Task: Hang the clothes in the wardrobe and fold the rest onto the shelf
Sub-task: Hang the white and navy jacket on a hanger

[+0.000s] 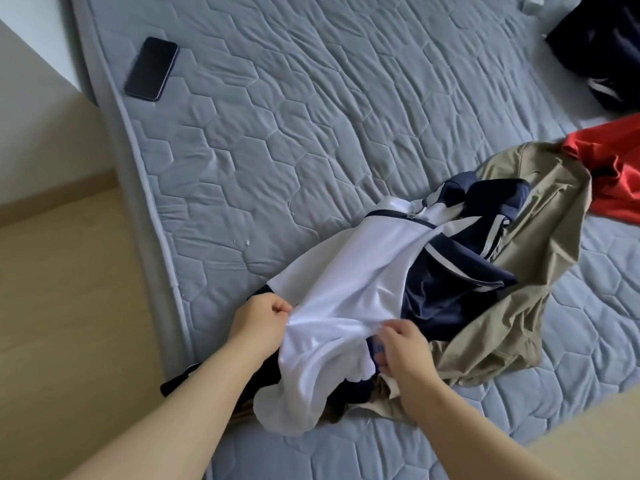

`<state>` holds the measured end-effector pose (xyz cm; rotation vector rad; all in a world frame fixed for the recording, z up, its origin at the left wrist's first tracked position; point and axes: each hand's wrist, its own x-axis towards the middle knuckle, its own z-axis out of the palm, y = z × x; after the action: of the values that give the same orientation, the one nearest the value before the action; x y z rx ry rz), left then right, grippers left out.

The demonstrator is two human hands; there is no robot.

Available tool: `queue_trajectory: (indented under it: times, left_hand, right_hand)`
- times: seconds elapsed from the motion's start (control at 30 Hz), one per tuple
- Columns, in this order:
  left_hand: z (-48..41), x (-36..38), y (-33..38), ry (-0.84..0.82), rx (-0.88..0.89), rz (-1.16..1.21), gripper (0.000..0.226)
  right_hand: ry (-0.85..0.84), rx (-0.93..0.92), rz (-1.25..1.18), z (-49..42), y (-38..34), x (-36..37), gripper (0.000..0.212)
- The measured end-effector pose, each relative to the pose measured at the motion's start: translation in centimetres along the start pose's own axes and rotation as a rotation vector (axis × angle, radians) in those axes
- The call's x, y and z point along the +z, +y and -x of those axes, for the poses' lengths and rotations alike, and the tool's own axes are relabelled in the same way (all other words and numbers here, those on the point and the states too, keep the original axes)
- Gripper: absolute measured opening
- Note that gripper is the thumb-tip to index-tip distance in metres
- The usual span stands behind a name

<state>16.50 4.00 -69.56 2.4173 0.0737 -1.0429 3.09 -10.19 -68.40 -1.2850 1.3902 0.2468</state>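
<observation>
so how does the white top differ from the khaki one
The white top is white with navy panels and stripes; the khaki one is a single plain colour. The left hand and the right hand grip the white top at its near edge; nothing touches the khaki one. The white top lies partly over the khaki one. Both are crumpled and unfolded on the mattress.

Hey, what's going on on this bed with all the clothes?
A person is sorting clothes on a grey quilted mattress. The left hand and right hand both grip the near edge of a white and navy zip-up jacket, which lies over a crumpled beige garment. A red garment and a dark navy pile lie to the right; a black smartphone lies near the mattress's left edge.
</observation>
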Motion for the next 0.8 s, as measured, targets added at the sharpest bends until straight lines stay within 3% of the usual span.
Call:
queue_trajectory:
  times: [0.03, 0.17, 0.3, 0.37, 0.5, 0.57, 0.63, 0.7, 0.8]
  left_hand:
    - [-0.1, -0.2, -0.5, 0.03, -0.003, -0.044, 0.027]
    - [-0.2, -1.2, -2.9, 0.13, -0.077, -0.186, 0.025]
    - [-0.4, -1.5, -4.2, 0.121, -0.159, -0.194, 0.026]
    - [-0.6, -1.4, -4.0, 0.09, -0.138, -0.177, 0.027]
    - [-1.0, -0.2, -2.4, 0.045, 0.013, 0.057, 0.013]
    - [-0.8, 0.3, -1.5, -0.06, 0.079, 0.124, 0.05]
    - [-0.5, 0.8, -0.9, -0.172, 0.123, -0.025, 0.064]
    - [-0.3, 0.8, -0.8, -0.176, 0.149, -0.16, 0.034]
    - [-0.5, -0.1, -1.7, -0.081, 0.145, -0.158, 0.007]
  right_hand:
    - [0.033, 0.012, -0.028, -0.6, -0.4, -0.2, 0.014]
    - [0.189, 0.164, -0.244, -2.6, -2.4, -0.9, 0.07]
    - [0.289, 0.216, -0.369, -4.4, -3.8, -1.4, 0.089]
    - [0.287, 0.178, -0.46, -5.0, -4.3, -1.5, 0.083]
    - [0.279, 0.028, -0.274, -5.8, -4.5, -1.2, 0.043]
    - [0.267, 0.021, -0.208, -5.6, -4.3, -0.8, 0.028]
    - [0.236, 0.057, -0.206, -5.1, -4.0, -0.3, 0.011]
    - [0.289, 0.078, -0.225, -4.9, -3.7, 0.2, 0.022]
    - [0.563, 0.088, -0.191, -4.7, -4.3, -0.3, 0.043]
